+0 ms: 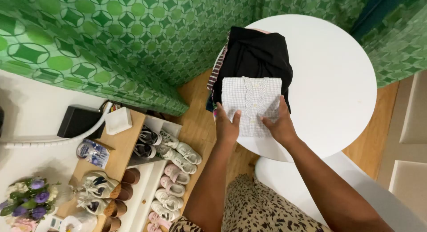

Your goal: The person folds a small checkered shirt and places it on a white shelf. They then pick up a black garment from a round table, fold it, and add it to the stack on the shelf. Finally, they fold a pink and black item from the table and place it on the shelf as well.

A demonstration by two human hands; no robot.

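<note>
While both hands rest on the top item, the folding work appears well along, judging by the stack already made.

1. Round white table [338, 81], right of centre: bears the pile at its left edge.
2. Pile of folded clothes, black garment [255, 54] uppermost, striped edges showing at its left side: seemingly finished.
3. Folded white checked shirt [250, 98], button placket up, centre frame, lying on the black garment: folded, being set or smoothed.
4. Left hand [227, 125]: fingers flat, pinching the shirt's lower left edge.
5. Right hand [279, 123]: palm down, pressing the lower right corner.

No unfolded garments are visible.
</note>
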